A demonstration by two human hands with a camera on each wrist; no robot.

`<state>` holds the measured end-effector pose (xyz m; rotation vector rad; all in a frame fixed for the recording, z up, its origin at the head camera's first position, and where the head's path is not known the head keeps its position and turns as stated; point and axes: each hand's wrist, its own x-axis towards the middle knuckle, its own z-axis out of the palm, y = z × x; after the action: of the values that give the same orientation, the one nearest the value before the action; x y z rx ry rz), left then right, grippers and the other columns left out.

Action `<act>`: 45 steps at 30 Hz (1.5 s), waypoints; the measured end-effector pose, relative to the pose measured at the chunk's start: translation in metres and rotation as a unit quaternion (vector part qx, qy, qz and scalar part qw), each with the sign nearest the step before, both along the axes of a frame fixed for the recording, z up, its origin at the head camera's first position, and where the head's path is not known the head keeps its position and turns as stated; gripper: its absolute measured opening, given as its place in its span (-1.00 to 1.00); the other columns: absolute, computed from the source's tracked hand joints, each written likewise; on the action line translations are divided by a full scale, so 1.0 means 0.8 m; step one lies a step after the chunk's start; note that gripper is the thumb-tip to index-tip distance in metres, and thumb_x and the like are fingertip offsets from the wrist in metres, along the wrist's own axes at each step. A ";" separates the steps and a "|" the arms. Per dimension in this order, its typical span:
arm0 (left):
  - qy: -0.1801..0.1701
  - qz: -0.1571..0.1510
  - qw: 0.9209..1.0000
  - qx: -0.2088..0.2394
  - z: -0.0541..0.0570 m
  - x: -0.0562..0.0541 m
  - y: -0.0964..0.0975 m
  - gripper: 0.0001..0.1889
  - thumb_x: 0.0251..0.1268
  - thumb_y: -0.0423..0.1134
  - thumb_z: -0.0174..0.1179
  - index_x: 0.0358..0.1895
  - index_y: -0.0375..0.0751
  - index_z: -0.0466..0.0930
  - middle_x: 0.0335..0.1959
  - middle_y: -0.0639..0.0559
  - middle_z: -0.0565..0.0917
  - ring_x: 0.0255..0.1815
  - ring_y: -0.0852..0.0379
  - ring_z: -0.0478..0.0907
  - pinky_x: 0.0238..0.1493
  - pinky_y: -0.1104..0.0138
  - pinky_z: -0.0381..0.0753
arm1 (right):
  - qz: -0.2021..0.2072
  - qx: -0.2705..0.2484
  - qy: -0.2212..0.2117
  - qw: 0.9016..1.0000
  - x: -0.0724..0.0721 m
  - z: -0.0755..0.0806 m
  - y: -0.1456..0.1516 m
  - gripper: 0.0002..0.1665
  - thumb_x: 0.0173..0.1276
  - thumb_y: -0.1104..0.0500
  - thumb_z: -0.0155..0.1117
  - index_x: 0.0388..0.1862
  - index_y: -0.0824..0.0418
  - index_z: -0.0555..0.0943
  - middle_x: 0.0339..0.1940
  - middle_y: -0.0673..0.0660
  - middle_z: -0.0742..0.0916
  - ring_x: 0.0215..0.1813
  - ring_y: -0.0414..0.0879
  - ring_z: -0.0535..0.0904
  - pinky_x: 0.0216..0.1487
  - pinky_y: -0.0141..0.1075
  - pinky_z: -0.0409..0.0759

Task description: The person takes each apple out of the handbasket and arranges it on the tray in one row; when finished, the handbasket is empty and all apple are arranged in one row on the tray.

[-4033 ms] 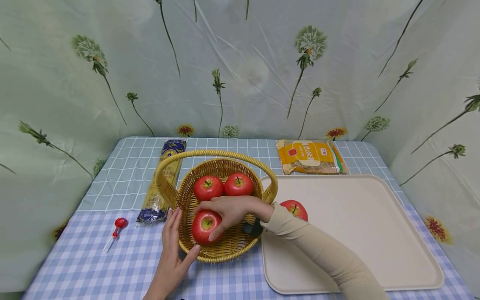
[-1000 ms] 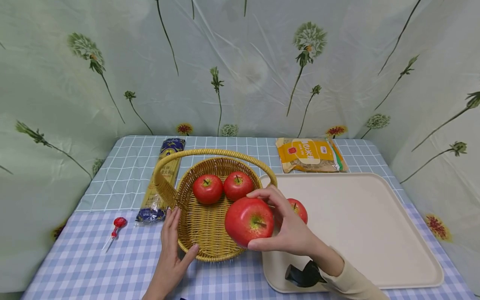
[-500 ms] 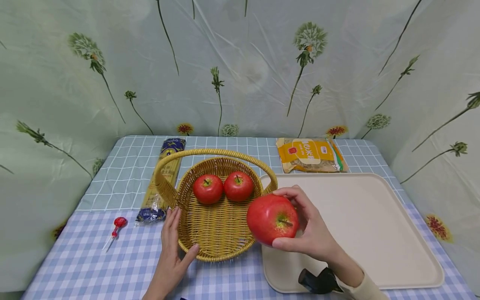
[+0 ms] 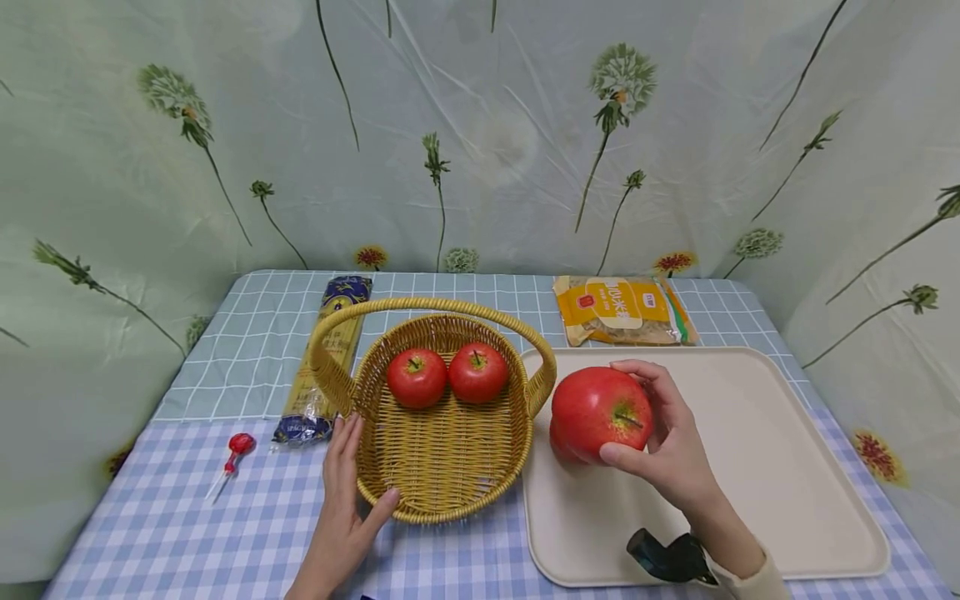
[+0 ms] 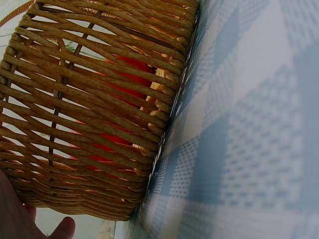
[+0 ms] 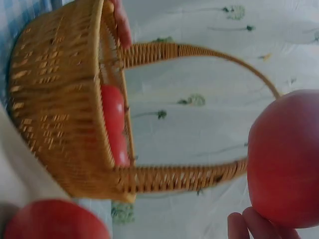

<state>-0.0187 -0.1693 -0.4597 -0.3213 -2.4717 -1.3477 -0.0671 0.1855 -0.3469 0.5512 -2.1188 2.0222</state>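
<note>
Our right hand (image 4: pixel 675 442), thumb and fingers bowed round one side of a red apple (image 4: pixel 600 407), holds it above the tray (image 4: pixel 757 467), beside the wicker basket (image 4: pixel 442 458), while our left hand (image 4: pixel 341 504) rests, fingers extended, against the basket's side. We judge the fruit firm, modest in weight and a little slippery, its skin liable to bruise, best gripped round its widest part. It mostly hides a second apple (image 6: pixel 56 221) in the head view; the right-wrist view crops both, and we cannot make out every fingertip.
</note>
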 end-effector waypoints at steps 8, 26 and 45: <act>0.003 0.000 1.000 -0.003 -0.003 -0.002 0.000 -0.04 0.10 -0.35 0.25 0.52 -0.20 -0.16 0.51 -0.10 -0.16 0.49 -0.15 -0.38 0.31 -0.15 -0.25 | -0.077 0.022 -0.048 0.996 -0.008 -0.013 0.023 -0.11 -0.08 0.58 0.33 0.27 0.20 0.31 0.11 0.13 0.47 0.12 -0.03 0.38 -0.19 -0.36 0.60; 0.011 -0.010 1.000 0.004 -0.003 -0.002 0.000 -0.04 0.07 -0.38 0.25 0.51 -0.24 -0.15 0.50 -0.13 -0.15 0.48 -0.21 -0.39 0.31 -0.16 -0.27 | -0.196 0.075 -0.135 0.968 -0.022 -0.054 0.071 -0.24 0.18 0.35 0.35 0.33 0.00 0.30 0.06 -0.01 0.40 0.06 -0.18 0.38 -0.24 -0.49 0.56; 0.009 -0.011 1.000 0.008 -0.003 -0.001 -0.001 -0.04 0.08 -0.39 0.26 0.52 -0.22 -0.15 0.51 -0.09 -0.15 0.48 -0.21 -0.40 0.29 -0.18 -0.27 | -0.235 0.225 -0.189 0.927 -0.039 -0.137 0.111 -0.14 0.10 -0.21 0.41 0.37 -0.12 0.31 0.01 0.08 0.43 -0.15 0.02 0.41 -0.37 -0.33 0.57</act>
<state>-0.0195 -0.1702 -0.4624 -0.3568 -2.4487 -1.3654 -0.0986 0.2744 -0.4566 -0.3196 -2.6274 1.4643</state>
